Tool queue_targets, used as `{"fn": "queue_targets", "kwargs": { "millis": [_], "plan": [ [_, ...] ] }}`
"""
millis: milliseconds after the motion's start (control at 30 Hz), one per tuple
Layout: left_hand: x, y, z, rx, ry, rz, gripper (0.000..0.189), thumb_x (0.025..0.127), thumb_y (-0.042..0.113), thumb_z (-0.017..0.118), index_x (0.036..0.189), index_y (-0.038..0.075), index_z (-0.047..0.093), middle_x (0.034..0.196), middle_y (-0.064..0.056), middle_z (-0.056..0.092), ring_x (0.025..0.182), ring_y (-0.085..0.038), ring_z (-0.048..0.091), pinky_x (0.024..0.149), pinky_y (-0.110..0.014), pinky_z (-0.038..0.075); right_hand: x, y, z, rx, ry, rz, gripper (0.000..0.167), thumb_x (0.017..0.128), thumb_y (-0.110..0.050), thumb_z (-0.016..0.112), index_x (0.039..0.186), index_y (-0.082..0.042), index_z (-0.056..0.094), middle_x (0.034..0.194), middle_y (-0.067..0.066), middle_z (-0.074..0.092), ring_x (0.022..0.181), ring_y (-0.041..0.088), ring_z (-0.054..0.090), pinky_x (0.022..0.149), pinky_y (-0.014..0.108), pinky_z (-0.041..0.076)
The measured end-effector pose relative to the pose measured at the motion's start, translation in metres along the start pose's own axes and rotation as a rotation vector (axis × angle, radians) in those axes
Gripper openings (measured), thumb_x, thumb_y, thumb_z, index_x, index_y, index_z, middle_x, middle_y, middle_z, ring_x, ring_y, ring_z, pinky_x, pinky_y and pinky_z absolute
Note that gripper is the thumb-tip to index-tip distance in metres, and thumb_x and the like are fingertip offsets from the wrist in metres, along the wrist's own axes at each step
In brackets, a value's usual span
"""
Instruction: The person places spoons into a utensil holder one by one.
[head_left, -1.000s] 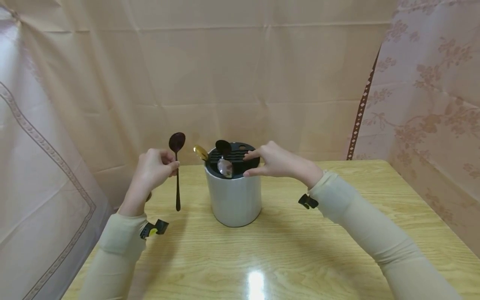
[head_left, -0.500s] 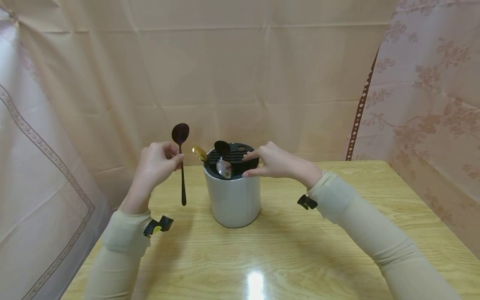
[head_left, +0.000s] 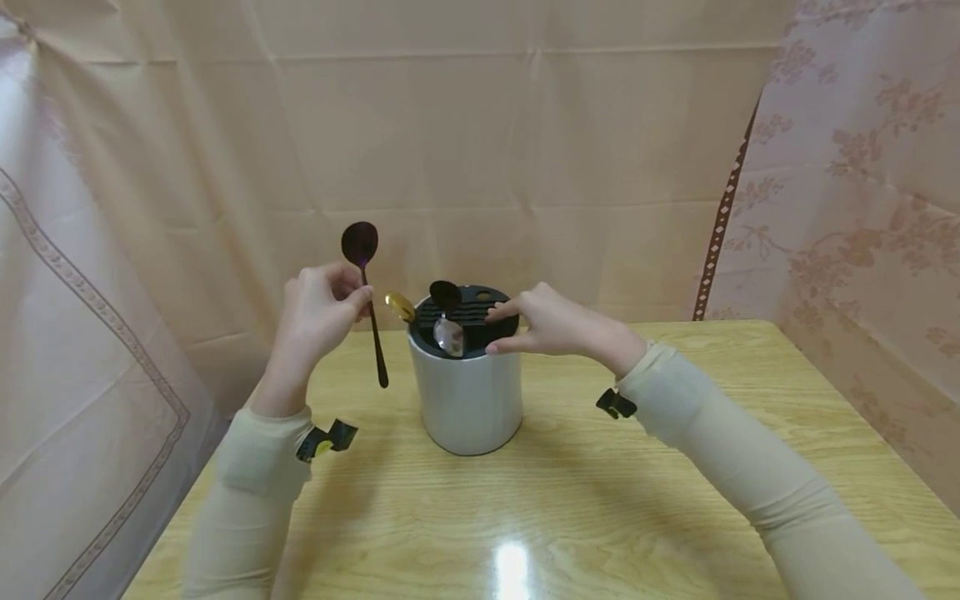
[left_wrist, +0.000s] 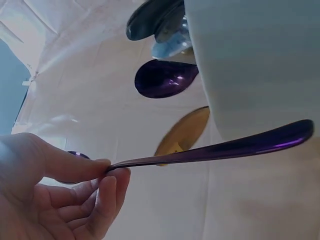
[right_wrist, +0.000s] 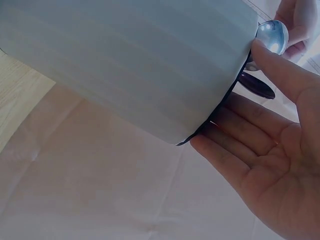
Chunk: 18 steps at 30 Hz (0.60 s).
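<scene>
My left hand [head_left: 311, 321] pinches a dark purple spoon [head_left: 360, 242] between thumb and fingers, bowl up; its handle [left_wrist: 240, 147] slants down toward a white round utensil holder [head_left: 468, 408]. The spoon is in the air, left of the holder and apart from it. Out of the holder's black slotted lid [head_left: 491, 312] stick a gold spoon [head_left: 400, 306], a dark spoon [head_left: 446, 294] and a silver spoon [head_left: 450, 337]. My right hand [head_left: 558, 321] rests on the lid's right side, thumb at the near rim and the fairly straight fingers spread over the top.
A light wooden table [head_left: 637, 500] carries the holder. Behind it hangs a beige cloth [head_left: 480, 150], with patterned cloth [head_left: 885, 183] on the right and pale cloth [head_left: 75, 333] on the left. A black wrist-worn piece [head_left: 326, 440] juts from the left sleeve.
My left hand has risen and moved slightly right with the purple spoon, whose handle end now tilts toward the holder. My right hand and the holder have stayed in place.
</scene>
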<state>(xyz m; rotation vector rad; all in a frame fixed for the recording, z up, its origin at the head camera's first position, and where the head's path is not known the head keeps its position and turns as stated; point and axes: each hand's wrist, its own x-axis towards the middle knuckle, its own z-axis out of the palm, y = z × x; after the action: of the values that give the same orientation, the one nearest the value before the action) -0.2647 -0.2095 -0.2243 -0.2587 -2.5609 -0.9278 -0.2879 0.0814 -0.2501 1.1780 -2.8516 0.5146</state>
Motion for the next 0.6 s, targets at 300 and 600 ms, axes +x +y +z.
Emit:
{"fn": "queue_targets", "kwargs": {
  "millis": [300,600],
  "plan": [
    [-0.003,0.017,-0.004,-0.115,0.103,0.017,0.013,0.092,0.013,0.06,0.093,0.0,0.063,0.08,-0.015,0.068,0.064,-0.017,0.063,0.054,-0.016,0.05,-0.003,0.001,-0.001,0.01,-0.003,-0.01,0.05,0.086,-0.04,0.067,0.125,-0.008,0.063,0.133,0.012,0.057,0.041,0.007,0.018,0.048,0.023,0.032],
    [-0.003,0.023,-0.002,-0.165,0.148,0.042,0.012,0.091,0.011,0.062,0.092,0.0,0.064,0.081,-0.015,0.067,0.06,-0.012,0.062,0.056,-0.015,0.051,-0.003,0.001,0.0,0.004,-0.006,-0.001,0.051,0.086,-0.041,0.068,0.125,-0.009,0.063,0.133,0.012,0.057,0.041,0.008,0.018,0.047,0.023,0.031]
  ]
}}
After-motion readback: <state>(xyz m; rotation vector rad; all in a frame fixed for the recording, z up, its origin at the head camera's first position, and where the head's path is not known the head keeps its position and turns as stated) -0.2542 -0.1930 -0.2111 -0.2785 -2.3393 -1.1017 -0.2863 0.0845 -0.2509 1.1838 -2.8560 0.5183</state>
